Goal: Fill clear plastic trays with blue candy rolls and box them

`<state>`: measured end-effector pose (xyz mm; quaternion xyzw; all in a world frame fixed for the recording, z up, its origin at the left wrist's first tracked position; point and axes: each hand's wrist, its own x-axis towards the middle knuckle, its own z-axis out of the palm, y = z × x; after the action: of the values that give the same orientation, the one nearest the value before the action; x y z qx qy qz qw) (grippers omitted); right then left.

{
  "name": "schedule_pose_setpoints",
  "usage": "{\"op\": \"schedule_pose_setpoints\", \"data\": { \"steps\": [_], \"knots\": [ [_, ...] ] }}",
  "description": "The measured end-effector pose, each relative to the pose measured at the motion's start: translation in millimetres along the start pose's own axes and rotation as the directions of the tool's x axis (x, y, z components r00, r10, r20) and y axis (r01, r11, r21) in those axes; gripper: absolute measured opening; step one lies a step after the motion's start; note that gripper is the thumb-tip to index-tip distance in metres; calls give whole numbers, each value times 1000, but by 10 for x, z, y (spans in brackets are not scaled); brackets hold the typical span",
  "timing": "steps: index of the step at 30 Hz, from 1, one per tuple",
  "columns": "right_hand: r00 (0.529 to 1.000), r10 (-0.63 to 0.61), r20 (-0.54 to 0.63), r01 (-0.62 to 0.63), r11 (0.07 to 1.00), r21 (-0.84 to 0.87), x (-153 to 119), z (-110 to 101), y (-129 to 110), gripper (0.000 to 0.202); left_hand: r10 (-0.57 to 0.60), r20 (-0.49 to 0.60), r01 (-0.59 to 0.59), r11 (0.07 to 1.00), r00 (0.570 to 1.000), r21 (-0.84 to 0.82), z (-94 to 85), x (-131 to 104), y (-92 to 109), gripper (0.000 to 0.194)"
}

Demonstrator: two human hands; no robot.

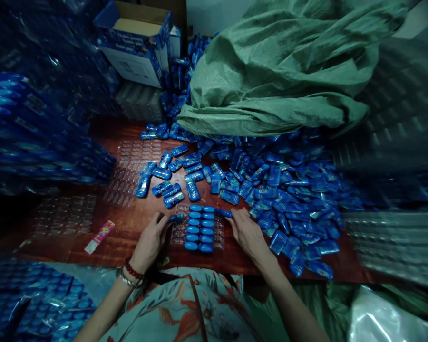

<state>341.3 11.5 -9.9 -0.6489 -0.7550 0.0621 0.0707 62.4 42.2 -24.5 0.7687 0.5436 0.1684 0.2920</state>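
In front of me on the reddish wooden table lies a clear plastic tray (218, 235) with moulded pockets. Its two middle columns carry smooth blue oval pieces (200, 230), and the outer pockets at both sides show clear. My left hand (149, 243) pinches a small blue wrapped pack (176, 217) over the tray's upper left side. At the upper right side, my right hand (248, 232) has its fingers closed on another blue wrapped pack (223, 213). Whether either pack touches the tray, I cannot tell.
Loose blue packs (288, 199) heap at the right, under a green sack (278, 76). More clear trays (64, 213) lie left, near a pink strip (100, 236). Blue stacks (28, 128) stand left, an open box (131, 42) behind, and stacked clear trays (392, 242) at right.
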Motion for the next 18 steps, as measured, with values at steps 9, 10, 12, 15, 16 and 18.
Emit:
{"op": "schedule_pose_setpoints", "data": {
  "steps": [9,10,12,15,16,18],
  "knots": [
    [898,22,440,124,945,-301,341,-349,-280,19,5,-1,-5,1000,1000,-26,9,14,46,32],
    [888,10,459,145,943,-301,375,-363,-278,20,-2,-12,1,999,1000,-47,-9,17,61,29],
    [875,-15,484,183,936,-302,427,-384,-266,22,-26,-66,20,995,997,-93,-56,30,88,25],
    [872,-33,488,213,924,-318,451,-381,-254,20,-87,-177,53,980,980,-190,-118,95,81,29],
    [875,-29,483,210,922,-326,446,-371,-255,19,-98,-184,54,973,978,-226,-126,131,58,31],
    [883,-10,470,191,921,-339,422,-343,-264,17,-110,-155,61,956,982,-287,-121,214,-17,30]
  ]
}}
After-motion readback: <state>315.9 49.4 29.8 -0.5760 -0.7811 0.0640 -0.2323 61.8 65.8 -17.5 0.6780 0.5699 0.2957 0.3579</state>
